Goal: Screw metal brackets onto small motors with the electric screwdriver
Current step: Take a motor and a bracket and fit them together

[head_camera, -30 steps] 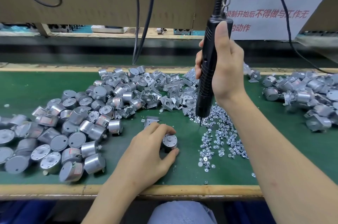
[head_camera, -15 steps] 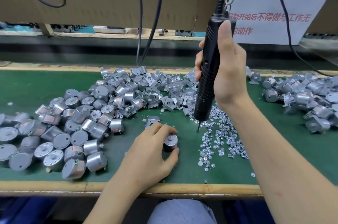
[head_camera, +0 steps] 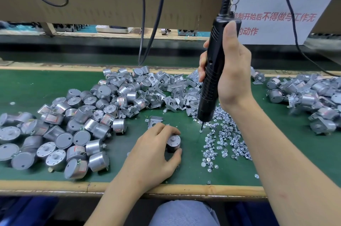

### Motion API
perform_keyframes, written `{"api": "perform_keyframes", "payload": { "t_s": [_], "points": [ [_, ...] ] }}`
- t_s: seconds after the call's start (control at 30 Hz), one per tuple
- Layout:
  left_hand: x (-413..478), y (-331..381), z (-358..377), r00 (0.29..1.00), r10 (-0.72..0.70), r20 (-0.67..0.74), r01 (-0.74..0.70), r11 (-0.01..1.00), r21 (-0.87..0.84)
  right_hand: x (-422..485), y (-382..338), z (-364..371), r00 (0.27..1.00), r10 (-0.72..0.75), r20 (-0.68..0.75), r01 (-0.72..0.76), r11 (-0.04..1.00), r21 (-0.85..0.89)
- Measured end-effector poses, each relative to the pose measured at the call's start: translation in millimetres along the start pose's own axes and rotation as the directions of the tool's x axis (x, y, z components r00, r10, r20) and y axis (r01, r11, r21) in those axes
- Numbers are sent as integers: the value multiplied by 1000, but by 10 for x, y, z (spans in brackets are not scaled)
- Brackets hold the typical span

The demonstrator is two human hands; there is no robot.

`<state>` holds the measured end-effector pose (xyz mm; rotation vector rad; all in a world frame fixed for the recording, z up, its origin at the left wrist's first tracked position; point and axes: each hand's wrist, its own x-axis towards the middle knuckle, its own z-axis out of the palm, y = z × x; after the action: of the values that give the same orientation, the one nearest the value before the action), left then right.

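Fingers (head_camera: 203,63) around upright screwdriver (head_camera: 212,78), bit down

A factory assembly line: a long workbench (head_camera: 27,85) covered in green matting holds loose heaps of small silver motors (head_camera: 77,124), stamped metal brackets (head_camera: 166,93) and screws (head_camera: 225,139). A corded electric screwdriver (head_camera: 214,71) hangs on its cable from above, beside a posted notice (head_camera: 276,4) with red Chinese characters. More benches run behind.
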<state>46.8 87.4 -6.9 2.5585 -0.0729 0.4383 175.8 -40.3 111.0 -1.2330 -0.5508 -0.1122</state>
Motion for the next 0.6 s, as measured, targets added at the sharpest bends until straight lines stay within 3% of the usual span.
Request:
{"api": "perform_keyframes", "payload": {
  "t_s": [0.6],
  "points": [
    [-3,-10,11,1000,9,-21,-9,1000,-18,-2,16,-19,1000,1,-2,-1,1000,0]
  ]
}}
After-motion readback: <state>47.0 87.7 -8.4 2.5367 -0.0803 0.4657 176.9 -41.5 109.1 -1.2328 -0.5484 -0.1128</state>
